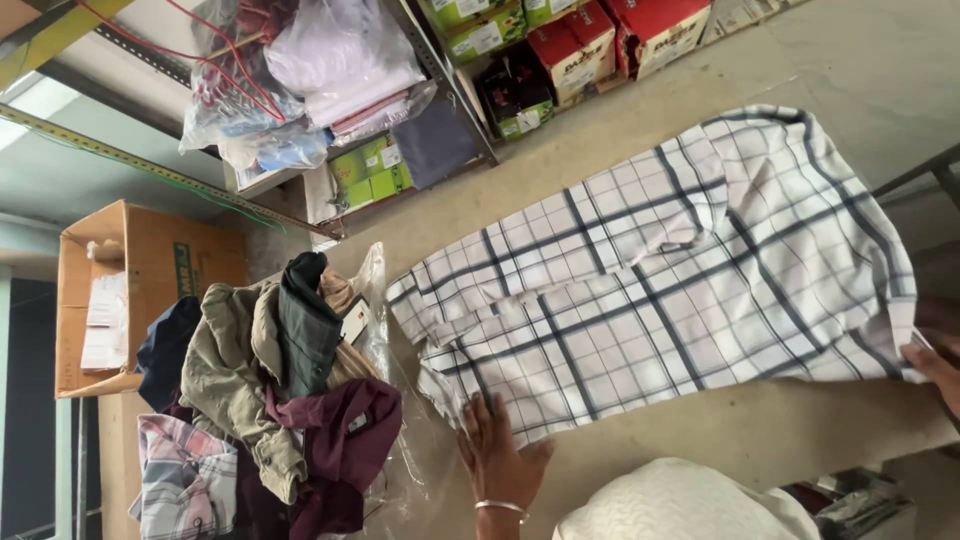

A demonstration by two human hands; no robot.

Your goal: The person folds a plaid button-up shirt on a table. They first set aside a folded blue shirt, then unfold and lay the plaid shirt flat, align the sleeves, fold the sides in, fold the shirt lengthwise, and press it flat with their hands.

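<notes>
Landmark: the checked shirt (660,280), spread flat on the grey table (740,430).
Shirt, place: middle of the table, collar end towards the clear plastic bag (385,330), hem end at the frame's right edge.
Shirt, look: white ground with dark blue and grey lines in large squares; light fabric, creased; one sleeve looks folded in across the body, leaving a ridge along the middle.
Your left hand (497,452): flat on the shirt's collar-end corner, fingers spread, pressing down rather than gripping; a metal bangle (500,507) sits on the wrist.
Your right hand (937,360): at the shirt's hem edge, mostly cut off by the frame; it seems to pinch the cloth, but you cannot tell for sure.
Progress, judged: shirt laid out and a first fold seems made; the long folds remain, and the shirt is not yet compact.
Beside the shirt: past the collar end, a pile of clothes (270,400), olive, maroon and plaid, lies on the plastic.
Beyond the pile: an open cardboard box (150,270).
Far side of the shirt: shelves with boxes (560,50) and bagged cloth.
</notes>
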